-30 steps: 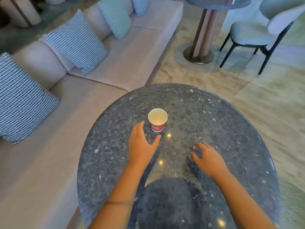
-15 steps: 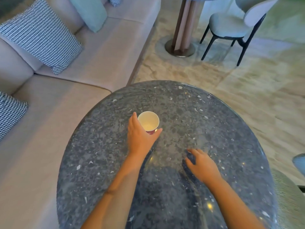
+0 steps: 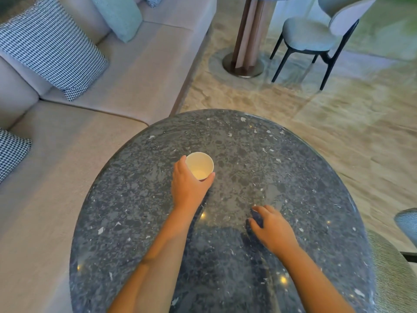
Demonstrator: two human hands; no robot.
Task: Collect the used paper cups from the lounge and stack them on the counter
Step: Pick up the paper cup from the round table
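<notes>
A paper cup (image 3: 199, 165), white inside and empty, stands upright on the round dark speckled stone table (image 3: 259, 154). My left hand (image 3: 188, 185) is wrapped around its near side, fingers on the left wall and thumb on the right, hiding the cup's outer wall. My right hand (image 3: 270, 227) rests on the tabletop to the right and nearer to me, fingers curled and loosely apart, holding nothing.
A beige sofa (image 3: 126, 71) with checked cushions (image 3: 52, 48) and a teal cushion (image 3: 117, 14) runs along the left. Beyond the table are a second table's pedestal (image 3: 244, 57) and a grey chair (image 3: 316, 35) on pale flooring. Another seat (image 3: 397, 279) pokes in at the right.
My left hand reached forward from just short of the cup and closed around it. My right hand stayed on the table. The view shifted slightly.
</notes>
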